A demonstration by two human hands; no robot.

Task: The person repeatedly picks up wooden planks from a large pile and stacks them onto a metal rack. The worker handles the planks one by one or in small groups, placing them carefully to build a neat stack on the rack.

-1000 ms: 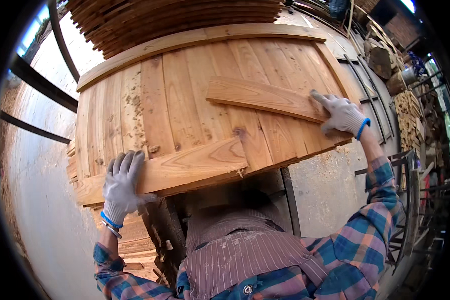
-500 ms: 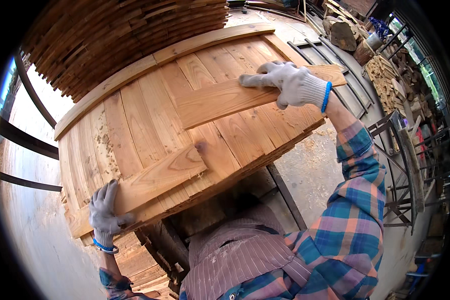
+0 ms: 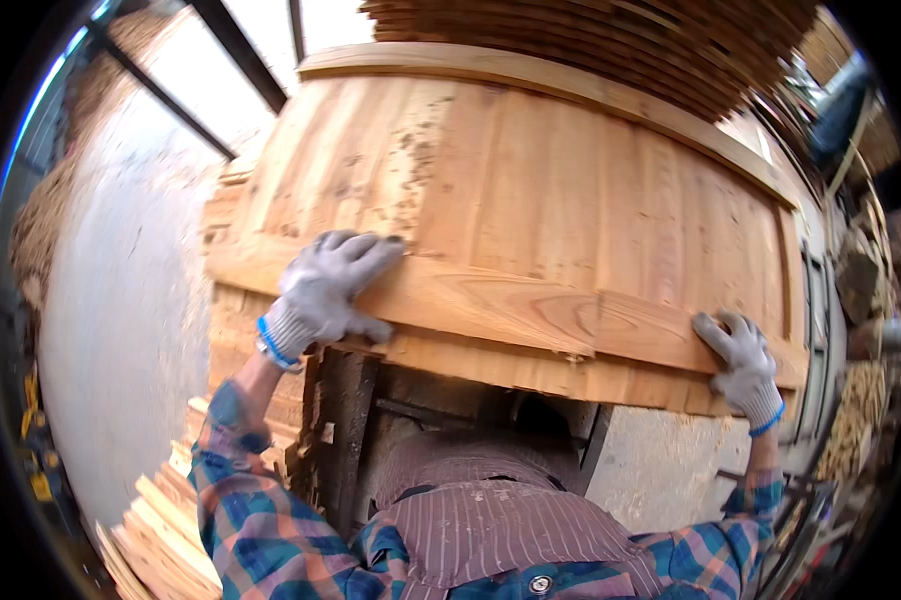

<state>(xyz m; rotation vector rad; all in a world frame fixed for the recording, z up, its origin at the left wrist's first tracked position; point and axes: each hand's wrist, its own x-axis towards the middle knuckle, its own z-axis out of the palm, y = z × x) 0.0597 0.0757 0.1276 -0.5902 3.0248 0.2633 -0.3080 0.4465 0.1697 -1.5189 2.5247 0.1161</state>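
While your left hand (image 3: 326, 288) lies spread on the long board (image 3: 481, 303), right hand (image 3: 747, 368) likewise on the short board (image 3: 651, 328), expect light, stiff wood; grip edges beside thumbs.

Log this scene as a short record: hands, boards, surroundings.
Left hand: grey-gloved, fingers over the left front board
Right hand: grey-gloved, on the right front board, near its right end
Front boards: end to end along the near edge
Layer beneath: planks side by side
Far edge: wooden strip
Behind: stacked wood
Clothing: plaid shirt, striped apron
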